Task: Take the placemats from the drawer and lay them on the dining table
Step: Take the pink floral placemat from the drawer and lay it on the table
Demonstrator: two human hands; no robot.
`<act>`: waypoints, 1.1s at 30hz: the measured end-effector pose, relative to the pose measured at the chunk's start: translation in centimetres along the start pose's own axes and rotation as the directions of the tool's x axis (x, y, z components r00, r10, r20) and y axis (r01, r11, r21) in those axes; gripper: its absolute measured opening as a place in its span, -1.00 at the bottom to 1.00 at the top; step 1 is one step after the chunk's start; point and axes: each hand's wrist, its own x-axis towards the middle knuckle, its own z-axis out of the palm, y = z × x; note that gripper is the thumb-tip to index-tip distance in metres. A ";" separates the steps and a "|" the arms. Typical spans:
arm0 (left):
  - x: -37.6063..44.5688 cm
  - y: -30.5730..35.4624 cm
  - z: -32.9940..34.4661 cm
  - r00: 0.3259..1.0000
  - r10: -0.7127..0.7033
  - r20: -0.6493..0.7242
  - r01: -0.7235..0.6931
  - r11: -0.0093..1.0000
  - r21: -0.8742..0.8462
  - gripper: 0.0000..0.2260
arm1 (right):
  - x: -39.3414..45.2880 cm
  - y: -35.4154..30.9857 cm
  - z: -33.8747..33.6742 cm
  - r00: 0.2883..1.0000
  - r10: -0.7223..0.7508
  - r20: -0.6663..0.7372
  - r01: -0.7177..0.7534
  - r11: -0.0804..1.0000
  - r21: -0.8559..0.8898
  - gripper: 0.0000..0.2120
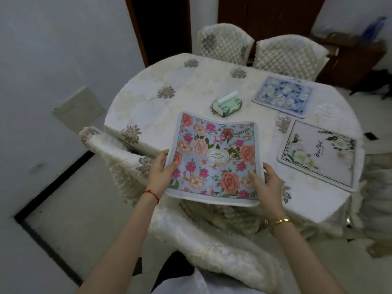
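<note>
left hand [162, 170]: pinches left edge of the pink-floral light-blue rectangular placemat [214, 160]
right hand [268, 183]: grips its right edge
held mat: sagging above near desk edge, not laid
done: blue-floral mat [283, 96] far right, white-floral mat [318, 155] right edge of cloth-covered oval desk [161, 111]
centre: green tissue box [227, 103]
left: lay third mat; others unknown
</note>
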 end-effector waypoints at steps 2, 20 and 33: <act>3.1 -0.1 1.3 0.999 0.003 0.051 -0.004 0.999 0.032 -0.75 | 2.0 0.0 0.1 0.998 0.015 -0.054 -0.016 0.999 -0.030 -0.74; 24.4 -7.2 13.5 0.912 -0.085 0.401 -0.036 0.958 0.284 -0.75 | 15.1 8.3 2.1 0.880 0.264 -0.395 -0.354 0.919 -0.174 -0.67; 24.7 -10.9 13.5 0.926 -0.132 0.354 0.043 0.967 0.249 -0.53 | 15.0 12.2 1.2 0.835 0.320 -0.448 -0.432 0.885 -0.172 -0.57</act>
